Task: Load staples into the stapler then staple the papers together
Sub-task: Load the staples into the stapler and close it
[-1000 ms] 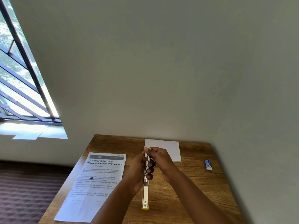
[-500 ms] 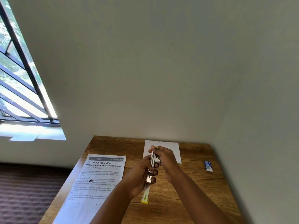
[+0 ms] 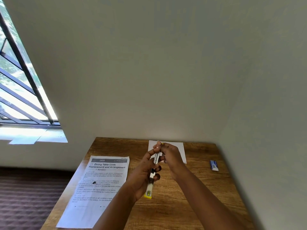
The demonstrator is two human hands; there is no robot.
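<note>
A yellow and metal stapler (image 3: 150,185) hangs folded open above the middle of the wooden table (image 3: 191,196). My left hand (image 3: 142,173) grips its metal body, with the yellow end nearest me. My right hand (image 3: 171,155) holds the stapler's far half, fingers curled at its tip. A small blue and white staple box (image 3: 214,165) lies at the table's right side. A plain white paper (image 3: 180,151) lies at the far edge, partly hidden by my hands. Whether staples sit in the magazine cannot be seen.
A printed sheet (image 3: 98,185) titled Dining Table Cloth Replacement lies on the table's left side, overhanging the near edge. Walls close the table in at the back and right. A barred window (image 3: 21,90) is at the left, dark carpet below it.
Both hands have lifted the stapler a little and tilted its far end away from me. The yellow near end has risen off the table.
</note>
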